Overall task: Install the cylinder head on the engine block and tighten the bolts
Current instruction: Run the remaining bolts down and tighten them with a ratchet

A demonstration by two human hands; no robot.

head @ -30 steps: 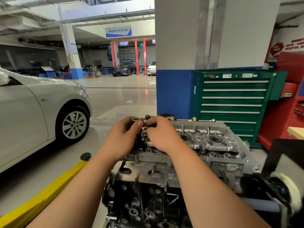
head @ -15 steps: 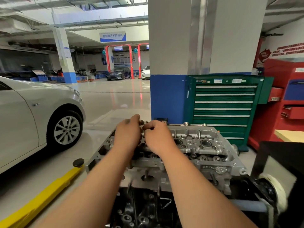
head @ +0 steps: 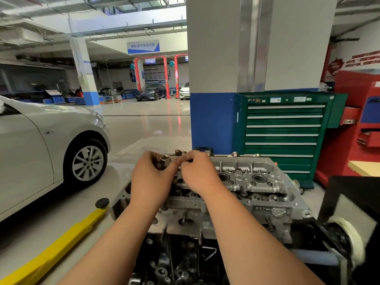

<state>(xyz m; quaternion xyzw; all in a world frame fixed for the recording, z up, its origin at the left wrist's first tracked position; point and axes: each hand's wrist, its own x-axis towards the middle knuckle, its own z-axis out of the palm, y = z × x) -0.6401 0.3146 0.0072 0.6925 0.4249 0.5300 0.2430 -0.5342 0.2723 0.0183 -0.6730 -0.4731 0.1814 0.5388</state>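
The left hand (head: 151, 182) brought a metal socket (head: 165, 160) up into view between its fingers, and the right hand (head: 197, 173) curled in just beside it.

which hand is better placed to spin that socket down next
Left, likely: the left hand grips the socket upright over the cylinder head; the right hand curls beside it, its hold hidden.
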